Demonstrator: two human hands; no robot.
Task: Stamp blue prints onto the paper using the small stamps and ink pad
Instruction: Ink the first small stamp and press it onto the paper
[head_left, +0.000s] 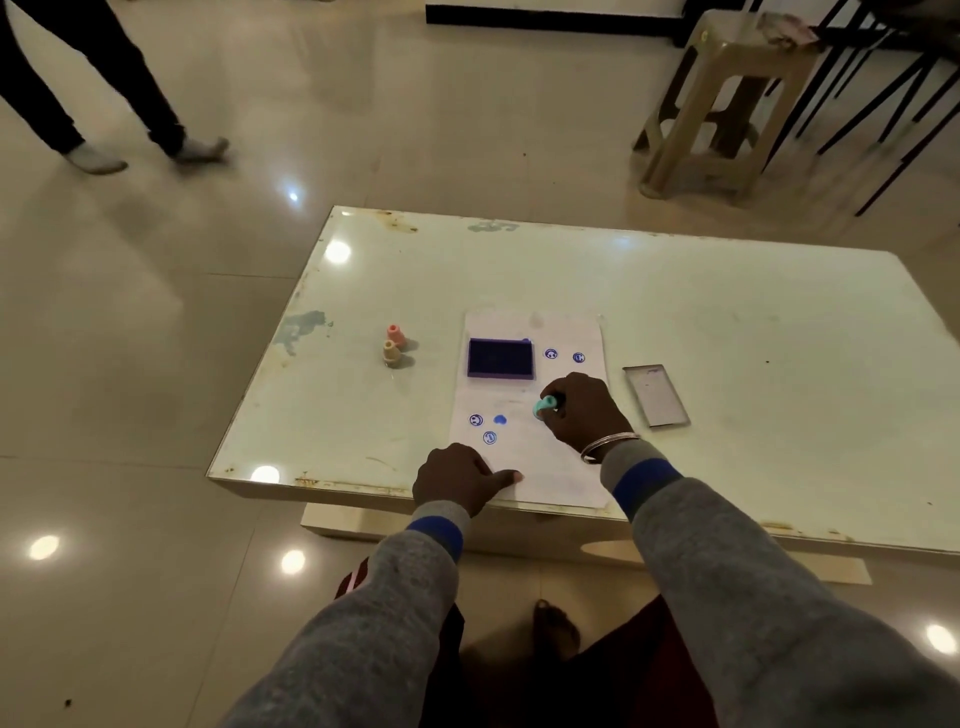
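left hand (460, 480): nearest me, resting on the near edge of the paper (540, 467), fingers curled and one fingertip pressed flat to pin the sheet; it holds nothing.
right hand (584, 410): further in, over the middle of the sheet, its grip pinching a teal stamp (546, 406), which lies tilted on its side in the fingers and not upright.
prints: three blue marks (488, 427) cluster on the left of the sheet just beyond the left hand, one a solid blob; two more (564, 356) sit beside the ink pad.
ink pad (501, 358): dark blue, open, lying on the far half of the paper itself.
spare stamps: a tan one (391, 353) and a pink one (396, 335), touching each other, well to the left of the sheet.
risk, smudge: i'd guess a stamp set down tilted gives a partial or smeared print, like that blob.
risk, slip: if the left fingertip lifts, the glossy surface (753, 322) could let the sheet slide.
risk, sleeve: the grey cuff passes near wet marks and could drag ink.
lid: a clear flat tray (656, 395) right of the paper, likely the pad's cover.
surface: low, white, shiny, chipped and stained at the edges.
room: polished tile floor, ceiling lights reflected; a plastic stool (727, 98) beyond; someone's legs (98, 93) at far left.
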